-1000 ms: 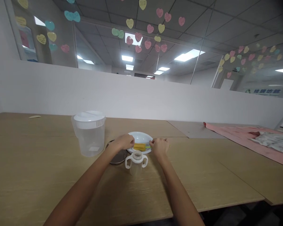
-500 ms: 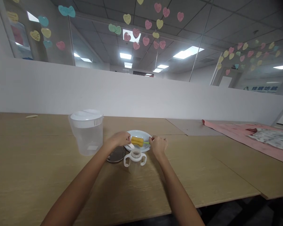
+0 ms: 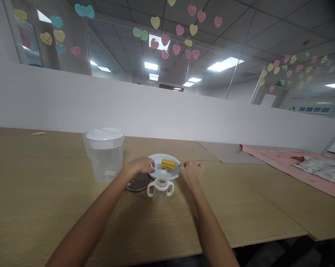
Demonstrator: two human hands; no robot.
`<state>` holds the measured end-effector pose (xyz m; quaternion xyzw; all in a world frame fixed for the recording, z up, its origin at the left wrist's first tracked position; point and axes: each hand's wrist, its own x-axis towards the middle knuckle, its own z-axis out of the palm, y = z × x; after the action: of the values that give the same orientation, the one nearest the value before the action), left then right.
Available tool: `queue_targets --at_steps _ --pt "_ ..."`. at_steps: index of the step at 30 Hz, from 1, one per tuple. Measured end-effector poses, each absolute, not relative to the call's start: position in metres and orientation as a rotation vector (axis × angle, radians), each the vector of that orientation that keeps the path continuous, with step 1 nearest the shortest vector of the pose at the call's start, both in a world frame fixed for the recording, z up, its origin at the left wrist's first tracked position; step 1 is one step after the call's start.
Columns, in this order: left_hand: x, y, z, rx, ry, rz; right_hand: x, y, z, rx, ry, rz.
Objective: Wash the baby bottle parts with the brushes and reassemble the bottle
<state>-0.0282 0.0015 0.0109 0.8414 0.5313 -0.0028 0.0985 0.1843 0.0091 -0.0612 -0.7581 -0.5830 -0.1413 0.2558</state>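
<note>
A yellow sponge-like piece (image 3: 168, 164) with a thin green handle is over a white plate (image 3: 156, 175). My right hand (image 3: 191, 172) is closed on the green handle at the plate's right edge. At the left rim, my left hand (image 3: 143, 165) has its thumb and fingers slightly apart, with nothing clearly held. A small white round piece (image 3: 163, 171) lies on the plate under the yellow piece. In front of the plate stands a clear cup with two white handles (image 3: 161, 189), its top open.
A clear pitcher with a white lid (image 3: 106, 155) stands left of the plate. A dark round lid or dish (image 3: 138, 183) lies partly below my left hand. Pink cloth (image 3: 270, 155) with a patterned fabric on it covers the right side; a small pale piece (image 3: 38, 133) lies far left.
The yellow piece has moved right and slightly up with my right hand. My left fingers have parted, and the white piece beside them is now farther right on the plate.
</note>
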Motion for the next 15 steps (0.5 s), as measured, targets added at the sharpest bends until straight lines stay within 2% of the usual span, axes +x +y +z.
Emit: queue_targets --at_steps 7,15 --pt "-0.0287 0.0004 0.0123 2.492 1.566 -0.063 0.1908 0.0086 -0.0657 -1.993 -1.526 -0.658" --pt "-0.0283 0.0054 0.0074 2.527 1.57 -0.078 0.1832 0.0105 -0.0706 -2.041 -1.69 -0.618"
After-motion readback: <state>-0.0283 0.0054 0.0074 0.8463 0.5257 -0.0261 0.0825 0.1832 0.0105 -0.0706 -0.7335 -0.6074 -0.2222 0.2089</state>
